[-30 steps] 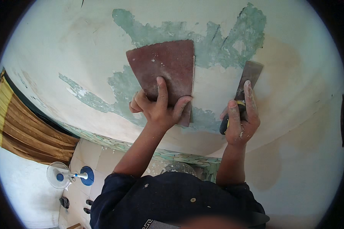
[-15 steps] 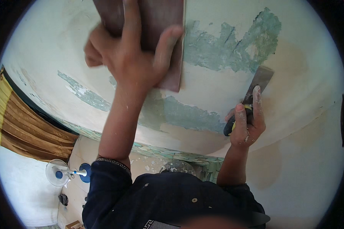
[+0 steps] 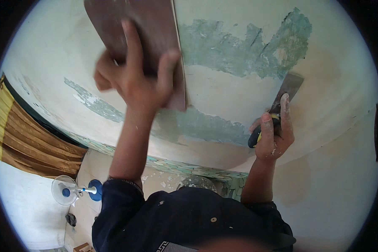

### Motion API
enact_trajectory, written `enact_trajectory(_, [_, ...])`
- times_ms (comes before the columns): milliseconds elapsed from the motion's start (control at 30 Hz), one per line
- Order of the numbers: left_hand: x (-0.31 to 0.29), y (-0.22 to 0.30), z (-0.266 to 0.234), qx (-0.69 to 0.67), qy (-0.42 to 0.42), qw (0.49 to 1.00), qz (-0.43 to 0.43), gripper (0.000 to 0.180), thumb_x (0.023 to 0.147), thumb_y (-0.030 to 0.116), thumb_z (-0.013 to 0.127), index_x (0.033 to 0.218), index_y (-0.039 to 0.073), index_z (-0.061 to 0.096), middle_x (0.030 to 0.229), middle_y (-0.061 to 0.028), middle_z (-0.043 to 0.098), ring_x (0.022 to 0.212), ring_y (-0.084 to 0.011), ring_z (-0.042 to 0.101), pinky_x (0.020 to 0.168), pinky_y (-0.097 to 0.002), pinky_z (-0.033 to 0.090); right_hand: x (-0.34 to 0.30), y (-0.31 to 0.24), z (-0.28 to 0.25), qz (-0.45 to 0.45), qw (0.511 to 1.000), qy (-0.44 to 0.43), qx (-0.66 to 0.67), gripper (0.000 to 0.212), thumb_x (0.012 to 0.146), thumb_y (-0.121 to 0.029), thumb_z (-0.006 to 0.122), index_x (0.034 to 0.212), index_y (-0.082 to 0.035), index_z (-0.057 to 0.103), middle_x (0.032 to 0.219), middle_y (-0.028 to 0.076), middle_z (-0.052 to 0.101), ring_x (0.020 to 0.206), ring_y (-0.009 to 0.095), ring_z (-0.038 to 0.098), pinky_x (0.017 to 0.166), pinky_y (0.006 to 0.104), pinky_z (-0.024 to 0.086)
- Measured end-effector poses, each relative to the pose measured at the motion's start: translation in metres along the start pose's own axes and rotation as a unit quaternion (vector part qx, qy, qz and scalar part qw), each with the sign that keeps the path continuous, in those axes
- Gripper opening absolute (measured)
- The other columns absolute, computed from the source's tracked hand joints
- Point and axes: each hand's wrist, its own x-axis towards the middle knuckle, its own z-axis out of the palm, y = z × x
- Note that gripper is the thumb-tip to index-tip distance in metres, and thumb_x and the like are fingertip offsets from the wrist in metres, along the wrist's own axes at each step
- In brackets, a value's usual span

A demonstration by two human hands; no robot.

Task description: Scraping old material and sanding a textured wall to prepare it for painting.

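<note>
Gripping a maroon sheet (image 3: 155, 33), the left hand (image 3: 140, 86) seems splayed; the right hand (image 3: 274, 143) clasps a scraper (image 3: 289, 85); mid-frame, green patches (image 3: 227, 48) remain amid finished-looking wall (image 3: 222, 90).

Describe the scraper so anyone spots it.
Find the wall with green patches, then the right hand. The scraper points up from that hand: narrow grey blade, black-and-yellow handle, much slimmer than the maroon plate in the left hand.

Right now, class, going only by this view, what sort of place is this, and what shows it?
An indoor room, probably in a home: a golden-brown curtain hangs at the left, a pedestal fan stands on the floor, and ragged green patches mark the pale wall.
</note>
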Motion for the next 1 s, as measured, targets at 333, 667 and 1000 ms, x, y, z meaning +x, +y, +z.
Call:
enact_trajectory(333, [0.04,-0.012,0.005,-0.011,0.049,0.997,0.067,0.091,0.073,0.065,0.073,0.142,0.008,0.057,0.105,-0.0234,0.045,0.099,-0.0355,0.038,0.097,-0.0438,0.023,0.001,-0.005,0.002,0.011,1.0,0.015,-0.001,0.051,0.091,0.001,0.057,0.141,0.006,0.049,0.14,0.024,0.054,0.06,0.015,0.057,0.049,0.0286,0.051])
enact_trajectory(667, [-0.105,0.012,-0.019,-0.013,-0.087,0.995,-0.052,0.083,0.077,0.06,0.071,0.141,0.008,0.057,0.11,-0.0249,0.04,0.1,-0.0377,0.034,0.097,-0.0468,0.021,0.006,-0.008,0.008,0.004,0.999,0.035,0.009,0.049,0.088,0.005,0.059,0.137,0.01,0.052,0.126,0.026,0.063,0.057,0.013,0.059,0.05,0.0259,0.048])
enact_trajectory(1000, [0.077,0.027,-0.008,0.008,-0.048,0.998,-0.039,0.079,0.087,0.059,0.064,0.147,0.01,0.049,0.112,-0.0204,0.043,0.106,-0.0344,0.037,0.099,-0.053,0.021,0.004,-0.006,0.004,0.014,1.0,0.013,-0.003,0.05,0.091,0.002,0.058,0.141,0.004,0.05,0.138,0.023,0.055,0.062,0.013,0.057,0.049,0.0283,0.051])
